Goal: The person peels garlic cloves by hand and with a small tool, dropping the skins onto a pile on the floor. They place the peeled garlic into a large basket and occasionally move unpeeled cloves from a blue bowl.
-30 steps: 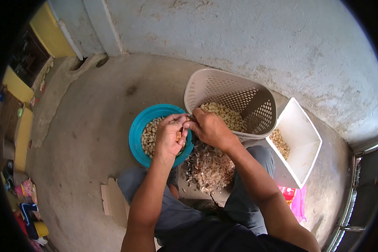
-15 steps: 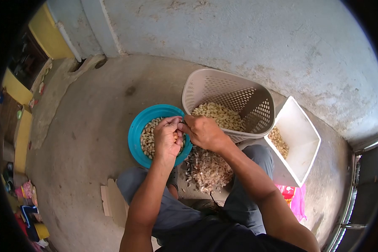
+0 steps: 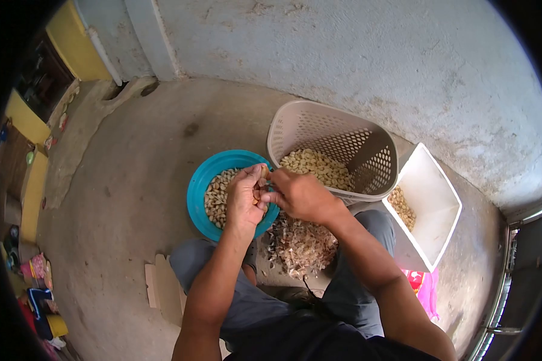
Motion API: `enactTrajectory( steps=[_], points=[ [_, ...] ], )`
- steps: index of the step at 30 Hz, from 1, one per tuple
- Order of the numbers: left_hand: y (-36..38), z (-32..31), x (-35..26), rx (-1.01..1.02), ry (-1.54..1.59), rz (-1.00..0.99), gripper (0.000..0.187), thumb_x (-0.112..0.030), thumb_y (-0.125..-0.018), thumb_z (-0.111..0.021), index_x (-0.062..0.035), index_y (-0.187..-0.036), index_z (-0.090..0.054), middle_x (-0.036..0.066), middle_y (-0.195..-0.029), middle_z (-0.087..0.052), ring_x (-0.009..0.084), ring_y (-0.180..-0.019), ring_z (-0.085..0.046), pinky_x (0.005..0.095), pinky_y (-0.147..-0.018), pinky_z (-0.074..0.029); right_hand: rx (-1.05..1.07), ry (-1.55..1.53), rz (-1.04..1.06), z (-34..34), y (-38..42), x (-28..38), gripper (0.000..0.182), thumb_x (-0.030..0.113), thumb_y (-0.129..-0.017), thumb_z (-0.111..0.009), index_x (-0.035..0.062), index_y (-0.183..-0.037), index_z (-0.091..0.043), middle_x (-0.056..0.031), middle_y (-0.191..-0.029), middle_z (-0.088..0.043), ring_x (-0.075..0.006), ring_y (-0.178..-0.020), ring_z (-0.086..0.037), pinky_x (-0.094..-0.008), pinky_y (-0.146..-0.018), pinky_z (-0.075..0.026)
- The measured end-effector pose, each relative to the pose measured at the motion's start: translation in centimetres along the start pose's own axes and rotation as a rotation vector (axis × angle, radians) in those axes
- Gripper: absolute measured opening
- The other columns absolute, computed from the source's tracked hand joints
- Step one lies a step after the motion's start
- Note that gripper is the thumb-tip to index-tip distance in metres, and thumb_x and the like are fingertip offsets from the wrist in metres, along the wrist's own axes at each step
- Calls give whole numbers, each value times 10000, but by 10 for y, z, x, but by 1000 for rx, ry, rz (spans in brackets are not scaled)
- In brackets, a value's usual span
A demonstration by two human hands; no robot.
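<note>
Over the right side of the blue bowl (image 3: 194,201), near the tan basket (image 3: 319,123), the left hand (image 3: 242,198) has its fingers curled around small brown bits (image 3: 257,195), and the right hand (image 3: 307,195) has its fingers bent in close by, though I cannot tell if those pinch anything.

The floor (image 3: 126,180) lies open left of the teal basin (image 3: 195,201), giving the left hand (image 3: 242,201) room outward. Beyond the right hand (image 3: 307,195), the tall-sided basket (image 3: 316,127) stands in the way, the white box (image 3: 429,219) close beside it.
</note>
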State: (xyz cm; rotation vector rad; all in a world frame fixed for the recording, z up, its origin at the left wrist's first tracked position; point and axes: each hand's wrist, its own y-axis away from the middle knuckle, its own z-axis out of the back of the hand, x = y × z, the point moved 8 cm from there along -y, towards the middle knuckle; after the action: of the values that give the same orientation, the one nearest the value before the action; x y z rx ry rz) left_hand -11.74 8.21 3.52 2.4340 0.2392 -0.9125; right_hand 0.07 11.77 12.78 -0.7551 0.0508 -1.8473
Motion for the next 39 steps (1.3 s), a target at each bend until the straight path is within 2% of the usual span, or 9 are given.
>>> enactTrajectory(
  steps=[3, 4, 7, 11, 14, 23, 29, 35, 39],
  points=[
    [1, -5, -7, 90, -31, -41, 208, -244, -1004, -682, -44, -1045, -646, 47, -803, -649, 76, -495, -487, 217, -360, -316, -127, -407, -170, 12, 4, -27, 375, 269, -946, -733, -13, -1151, -594, -198, -894, -674, -314, -776, -699, -413, -696, -551],
    [2, -9, -7, 124, -47, -47, 224, -255, -1003, -687, -42, -1052, -637, 54, -808, -648, 76, -495, -485, 215, -356, -315, -203, -576, -275, 10, 3, -40, 332, 198, -937, -758, -17, -1144, -612, -171, -898, -679, -221, -784, -668, -370, -727, -541],
    [6, -19, 0, 183, -154, -21, 232, -280, -1017, -667, -64, -957, -608, 17, -781, -598, 78, -517, -515, 217, -353, -340, -250, -615, -118, 14, -6, -32, 249, 125, -935, -751, -23, -1093, -629, -149, -883, -694, -169, -795, -650, -351, -730, -534],
    [9, -25, 4, 182, -149, 6, 229, -222, -1013, -667, -8, -1077, -616, 60, -836, -646, 88, -517, -529, 213, -351, -348, -169, -728, -330, -1, 3, -50, 184, 55, -905, -759, -40, -974, -617, -107, -854, -707, -128, -778, -633, -349, -697, -518],
    [4, -21, 3, 198, -221, -52, 292, -187, -982, -697, 55, -1123, -615, 82, -833, -646, 91, -530, -525, 217, -353, -327, -143, -559, -410, 12, 5, -53, 212, 56, -883, -776, -45, -942, -599, -141, -819, -689, -161, -751, -646, -357, -683, -511],
    [13, -31, -7, 231, -385, -249, 157, -32, -988, -604, 107, -1057, -629, 107, -817, -682, 78, -515, -535, 220, -380, -386, -131, -275, -204, 30, 4, -25, 245, 61, -840, -768, -35, -939, -566, -245, -864, -658, -466, -860, -655, -450, -714, -511],
    [17, -32, -9, 194, -546, -313, 164, -67, -1005, -605, 80, -1069, -643, 88, -812, -671, 74, -531, -546, 222, -389, -394, -236, -423, -149, 17, 8, -38, 240, 90, -895, -782, -21, -912, -570, -97, -738, -625, -207, -661, -641, -359, -598, -489],
    [15, -30, -13, 165, -578, -300, 170, -102, -1006, -620, 62, -1034, -657, 44, -745, -620, 60, -521, -531, 215, -389, -389, -138, -984, -569, -8, 12, -60, 236, 129, -938, -764, -30, -898, -595, 0, -713, -601, -47, -632, -530, -250, -522, -406],
    [17, -32, -15, 201, -552, -309, 188, -126, -1005, -648, 59, -1035, -656, 44, -755, -623, 57, -528, -529, 216, -393, -391, -216, -840, -511, -6, 11, -64, 229, 135, -930, -774, -23, -938, -608, -15, -726, -598, -63, -657, -513, -254, -567, -426]
  ],
)
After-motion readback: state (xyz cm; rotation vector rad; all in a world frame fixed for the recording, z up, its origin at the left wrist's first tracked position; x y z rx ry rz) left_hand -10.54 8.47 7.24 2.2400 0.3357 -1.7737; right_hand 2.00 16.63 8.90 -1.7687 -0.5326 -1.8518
